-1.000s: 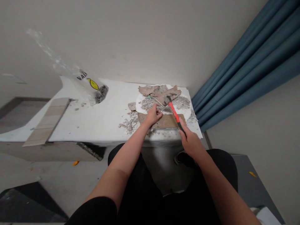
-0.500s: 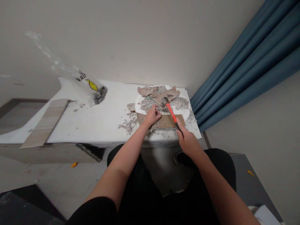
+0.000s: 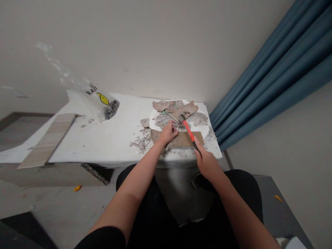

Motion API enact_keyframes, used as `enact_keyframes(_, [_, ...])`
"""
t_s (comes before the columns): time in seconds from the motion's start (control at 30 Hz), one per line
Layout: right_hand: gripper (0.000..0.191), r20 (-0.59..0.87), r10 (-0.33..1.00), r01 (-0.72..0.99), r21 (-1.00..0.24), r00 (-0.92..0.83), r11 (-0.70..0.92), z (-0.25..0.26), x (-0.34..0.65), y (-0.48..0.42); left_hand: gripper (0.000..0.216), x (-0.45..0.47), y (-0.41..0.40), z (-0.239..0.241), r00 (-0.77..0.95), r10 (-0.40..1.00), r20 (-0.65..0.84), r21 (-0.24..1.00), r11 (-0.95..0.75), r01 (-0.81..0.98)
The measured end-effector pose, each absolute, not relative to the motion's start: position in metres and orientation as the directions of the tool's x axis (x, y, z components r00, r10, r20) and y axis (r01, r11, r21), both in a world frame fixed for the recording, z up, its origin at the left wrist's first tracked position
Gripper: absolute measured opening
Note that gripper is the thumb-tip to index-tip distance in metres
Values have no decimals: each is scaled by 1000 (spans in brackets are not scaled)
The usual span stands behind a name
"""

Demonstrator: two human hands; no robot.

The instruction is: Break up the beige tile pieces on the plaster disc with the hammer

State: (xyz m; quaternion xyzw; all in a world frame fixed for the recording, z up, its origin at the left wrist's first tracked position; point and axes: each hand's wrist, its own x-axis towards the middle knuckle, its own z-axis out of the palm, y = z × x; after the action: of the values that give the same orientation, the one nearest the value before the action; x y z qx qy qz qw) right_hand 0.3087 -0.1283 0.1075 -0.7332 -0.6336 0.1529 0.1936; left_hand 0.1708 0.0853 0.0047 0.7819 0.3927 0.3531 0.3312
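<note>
My right hand (image 3: 206,159) is wrapped round the dark grip of a hammer (image 3: 189,130) with a red handle. The hammer's head lies low over crumbled grey fragments (image 3: 162,120), close to the fingertips of my left hand (image 3: 169,132). My left fingers are pinched together, and what is between them is too small to make out. Beneath and beside the left hand lies a flat brown slab (image 3: 188,139). Broken brown sheets (image 3: 190,109) lie piled behind the hammer head, on a white round sheet (image 3: 205,128).
A clear plastic bag (image 3: 97,100) with dark contents stands left on the white-covered table (image 3: 109,138). A wood-look plank (image 3: 49,140) lies across the table's left part. Blue curtains (image 3: 259,69) hang at right. Small yellow-orange pieces (image 3: 77,188) lie on the floor.
The hammer head has come down slightly and nearer to my left fingers. My left hand stays in the same spot on the rubble; the whole view has shifted a little.
</note>
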Motion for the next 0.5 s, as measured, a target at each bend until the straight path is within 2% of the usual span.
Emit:
enact_keyframes(0.17, [60,-13,991,882,-454,133,-124,106,307,-130,44,172,87,1,437,848,300,791,-477,384])
enact_keyframes(0.3, [61,16,990,883,-454,141,-119,103,306,-129,44,172,87,1,433,852,293,789,-472,393])
enact_keyframes(0.5, [61,-41,989,871,-470,143,-145,100,305,-131,43,174,85,3,445,852,276,741,-484,466])
